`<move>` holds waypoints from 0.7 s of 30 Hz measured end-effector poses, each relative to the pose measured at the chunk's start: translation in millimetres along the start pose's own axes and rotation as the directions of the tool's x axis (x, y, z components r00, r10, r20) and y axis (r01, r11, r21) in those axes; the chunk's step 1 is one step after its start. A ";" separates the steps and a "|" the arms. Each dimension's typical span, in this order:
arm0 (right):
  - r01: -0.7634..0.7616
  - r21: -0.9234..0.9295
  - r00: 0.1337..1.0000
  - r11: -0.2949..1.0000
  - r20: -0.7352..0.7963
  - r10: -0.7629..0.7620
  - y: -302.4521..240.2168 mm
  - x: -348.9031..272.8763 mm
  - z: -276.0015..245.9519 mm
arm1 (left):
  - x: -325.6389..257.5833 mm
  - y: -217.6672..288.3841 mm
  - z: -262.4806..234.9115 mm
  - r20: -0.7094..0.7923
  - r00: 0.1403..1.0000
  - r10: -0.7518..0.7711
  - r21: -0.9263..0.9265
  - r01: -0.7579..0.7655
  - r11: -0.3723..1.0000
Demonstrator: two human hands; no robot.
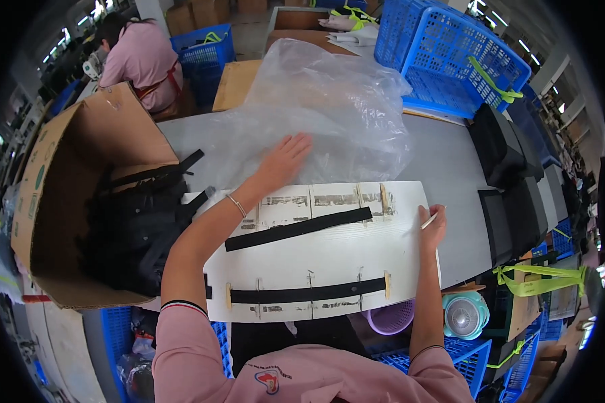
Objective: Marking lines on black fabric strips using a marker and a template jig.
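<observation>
My left hand (286, 158) lies flat, fingers spread, on the clear plastic bag (323, 114) in the upper middle of the frame, just past the far edge of the white board (329, 252). The bag bulges away from me toward the top. My right hand (433, 228) is closed on a thin pen-like stick (429, 220) at the board's right end. The board's long axis runs left to right, with two black straps (299, 227) along it. The open cardboard box (74, 195) crowds the left; grey table (444, 168) lies free to the right of the bag.
</observation>
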State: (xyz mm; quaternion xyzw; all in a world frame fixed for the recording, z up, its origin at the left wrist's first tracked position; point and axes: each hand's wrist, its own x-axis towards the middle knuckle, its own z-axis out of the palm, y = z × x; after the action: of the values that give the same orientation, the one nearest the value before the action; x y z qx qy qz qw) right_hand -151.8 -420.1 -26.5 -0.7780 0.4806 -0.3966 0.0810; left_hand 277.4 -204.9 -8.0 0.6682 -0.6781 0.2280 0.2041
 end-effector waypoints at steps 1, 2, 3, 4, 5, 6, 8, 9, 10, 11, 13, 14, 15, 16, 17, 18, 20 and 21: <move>-0.006 0.003 1.000 1.000 0.013 0.006 -1.9 -0.4 -0.4 | -12.7 1.5 2.4 0.040 0.999 -0.008 -0.121 0.013 0.993; -0.008 -0.002 1.000 1.000 0.023 0.008 -3.1 0.2 -2.0 | -19.3 -4.4 1.0 0.047 0.999 -0.014 -0.127 0.020 0.992; 0.015 0.022 1.000 1.000 0.001 -0.015 -4.6 1.6 -2.9 | -22.8 -17.4 -2.5 0.213 0.959 -0.187 -0.106 0.213 0.971; 0.039 0.050 0.999 0.998 -0.019 -0.038 -7.0 1.8 -2.5 | -30.0 -27.3 -6.2 0.370 0.861 -0.350 -0.049 0.394 0.918; 0.035 0.043 0.999 0.998 -0.011 -0.035 -8.2 1.5 -4.4 | -33.9 -28.8 -7.7 0.378 0.857 -0.350 -0.055 0.398 0.916; 0.024 0.057 1.000 0.998 -0.006 -0.024 -10.0 0.7 -6.0 | -38.1 -29.8 -9.6 0.413 0.769 -0.488 0.057 0.513 0.857; 0.016 0.075 1.000 0.997 0.000 -0.016 -13.7 3.9 -8.0 | -44.4 -34.0 -15.1 0.428 0.660 -0.618 0.176 0.610 0.773; -0.049 0.129 0.998 0.990 0.048 0.043 -15.9 6.5 -9.5 | -47.6 -36.0 -18.6 0.475 0.620 -0.624 0.173 0.630 0.757; -0.119 0.170 0.990 0.978 0.095 0.104 -12.1 8.0 -13.2 | -48.1 -32.4 -20.2 0.526 0.581 -0.621 0.163 0.647 0.745; -0.122 0.164 0.990 0.979 0.097 0.107 -8.9 10.6 -15.9 | -49.8 -30.0 -23.5 0.532 0.580 -0.617 0.159 0.647 0.746; -0.179 0.299 0.980 0.937 0.141 0.142 1.2 16.5 -20.4 | -52.4 -26.6 -31.3 0.600 0.517 -0.611 0.133 0.689 0.713; -0.180 0.297 0.980 0.938 0.142 0.143 8.3 17.0 -22.6 | -52.2 -21.2 -32.7 0.601 0.516 -0.610 0.131 0.689 0.712; -0.184 0.313 0.979 0.932 0.144 0.145 15.1 17.0 -24.0 | -51.7 -14.3 -33.4 0.557 0.549 -0.623 0.143 0.675 0.724; -0.191 0.333 0.978 0.924 0.146 0.149 19.9 15.6 -23.2 | -51.9 -9.4 -34.6 0.511 0.582 -0.632 0.158 0.660 0.735; -0.186 0.353 0.978 0.917 0.156 0.139 11.5 17.9 -17.9 | -62.4 -11.3 -36.6 0.500 0.574 -0.649 0.179 0.665 0.725; -0.267 0.352 0.958 0.897 0.201 0.206 3.0 21.8 -13.0 | -72.4 -10.6 -37.5 0.305 0.733 -0.608 0.051 0.625 0.779; -0.352 0.326 0.931 0.877 0.224 0.290 12.2 28.9 -13.0 | -64.2 12.1 -35.3 0.089 0.848 -0.523 -0.086 0.529 0.844; -0.408 0.340 0.909 0.847 0.234 0.344 28.7 34.5 -18.5 | -46.9 36.2 -30.9 0.077 0.905 -0.418 -0.263 0.423 0.867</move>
State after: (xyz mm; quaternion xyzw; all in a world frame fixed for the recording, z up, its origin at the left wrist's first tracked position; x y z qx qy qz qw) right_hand -176.5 -458.4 -10.1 -0.6674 0.5292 -0.3931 0.3464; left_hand 241.5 -148.7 -11.5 0.7672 -0.5428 0.0764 0.3331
